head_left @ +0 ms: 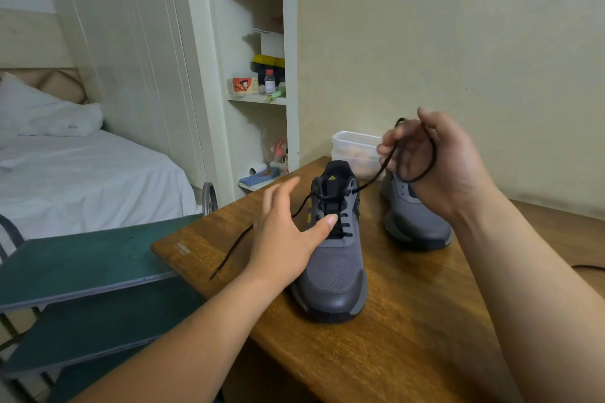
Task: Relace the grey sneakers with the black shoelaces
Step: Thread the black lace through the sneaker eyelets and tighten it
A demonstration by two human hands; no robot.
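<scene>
A grey sneaker point(334, 268) stands toe toward me on the wooden table point(409, 321), with a black shoelace point(370, 182) threaded through its eyelets. My left hand point(284, 232) rests on the sneaker's left side, fingers straight, thumb on the laces. My right hand point(435, 160) is raised above and to the right, pinching the lace's right end, which loops round its fingers. The lace's left end point(235, 245) trails loose across the table to its left edge. A second grey sneaker point(415, 219) stands behind my right hand, partly hidden.
A clear plastic container point(355, 149) sits at the table's back edge against the wall. Green shelf boards point(82, 265) adjoin the table on the left. A bed point(82, 170) and white shelves point(258, 75) stand beyond. A dark cord point(589, 268) lies at the right.
</scene>
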